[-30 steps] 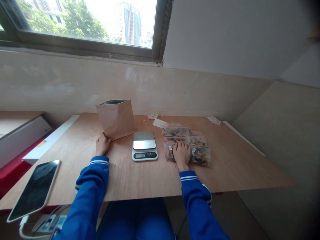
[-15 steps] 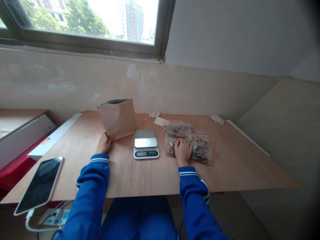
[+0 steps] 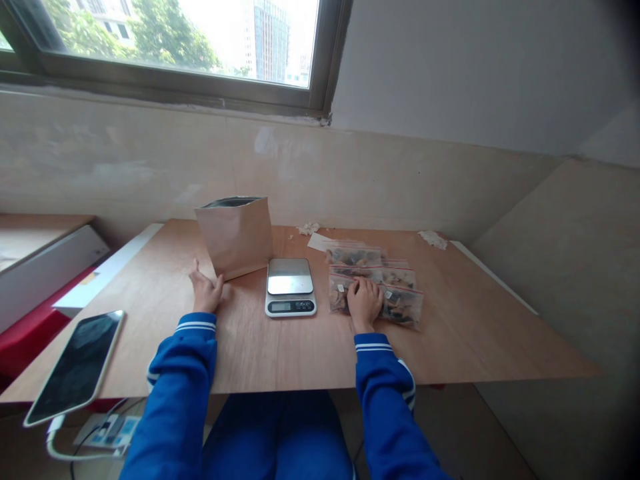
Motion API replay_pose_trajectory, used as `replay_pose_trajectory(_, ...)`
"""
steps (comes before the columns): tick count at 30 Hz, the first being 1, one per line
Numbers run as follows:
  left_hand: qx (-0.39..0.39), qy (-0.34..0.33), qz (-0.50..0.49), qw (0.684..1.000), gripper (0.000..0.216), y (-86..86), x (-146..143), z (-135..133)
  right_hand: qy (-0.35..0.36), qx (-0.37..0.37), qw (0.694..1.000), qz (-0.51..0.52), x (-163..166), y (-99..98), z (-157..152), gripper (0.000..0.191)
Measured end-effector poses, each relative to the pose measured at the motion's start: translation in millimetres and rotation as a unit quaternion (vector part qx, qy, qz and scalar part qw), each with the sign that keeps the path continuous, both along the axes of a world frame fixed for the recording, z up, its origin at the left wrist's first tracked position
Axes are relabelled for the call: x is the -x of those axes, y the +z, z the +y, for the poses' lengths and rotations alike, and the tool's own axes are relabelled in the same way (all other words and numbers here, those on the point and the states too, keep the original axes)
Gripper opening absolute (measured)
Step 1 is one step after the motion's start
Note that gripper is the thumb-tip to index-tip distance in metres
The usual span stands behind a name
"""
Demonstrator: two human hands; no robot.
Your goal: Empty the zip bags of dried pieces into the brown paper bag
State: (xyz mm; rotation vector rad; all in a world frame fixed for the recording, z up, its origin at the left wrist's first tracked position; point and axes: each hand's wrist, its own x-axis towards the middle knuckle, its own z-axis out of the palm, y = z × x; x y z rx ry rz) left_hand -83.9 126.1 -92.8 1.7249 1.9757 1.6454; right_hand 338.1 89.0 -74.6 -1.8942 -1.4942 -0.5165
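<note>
My left hand (image 3: 205, 292) rests on the wooden table (image 3: 470, 333) beside the lower left corner of an upright brown paper bag (image 3: 235, 235); its fingers are spread and lifted. A small digital scale (image 3: 291, 287) with a bare steel platform sits between my hands. My right hand (image 3: 365, 301) lies palm down, fingers curled, on the nearest of several clear zip bags (image 3: 400, 303) filled with brown and dark pieces. More such bags (image 3: 355, 255) lie behind it.
A phone (image 3: 75, 367) on a cable lies at the table's near left corner. White scraps (image 3: 433, 239) and a white slip of paper (image 3: 318, 241) lie near the far edge. A wall and window ledge stand behind; a white and red unit is left.
My left hand has come off the paper bag's corner and its fingers have spread. My right hand stays on the zip bag, fingers a little more curled.
</note>
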Motion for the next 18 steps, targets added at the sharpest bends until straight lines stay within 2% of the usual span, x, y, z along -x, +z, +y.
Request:
replay_pose_trajectory(2,-0.032,0.031,-0.034,0.998,0.055,-2.7,-18,-14,-0.001,-0.002,1.000,0.001,0,0.6,0,0.032)
replay_pose_trajectory(3,-0.024,0.007,-0.045,0.999,0.046,-4.1,-28,-20,-0.001,-0.003,1.000,0.001,0,0.7,0,0.032)
replay_pose_trajectory(6,0.044,-0.153,0.037,0.987,0.038,-6.6,-58,-29,0.001,-0.004,1.000,0.003,-1,0.7,0,0.032)
replay_pose_trajectory(9,0.087,-0.230,0.128,0.961,0.040,-5.3,-82,-30,0.006,-0.003,1.000,0.006,-1,0.5,0,0.032)
replay_pose_trajectory(13,0.111,-0.251,0.153,0.949,0.044,-1.4,-96,-30,0.003,0.002,1.000,-0.001,-1,0.0,0,0.030)
replay_pose_trajectory(18,0.125,-0.253,0.147,0.948,0.048,0.7,-97,-33,0.000,0.008,1.000,-0.005,-2,-0.6,0,0.031)
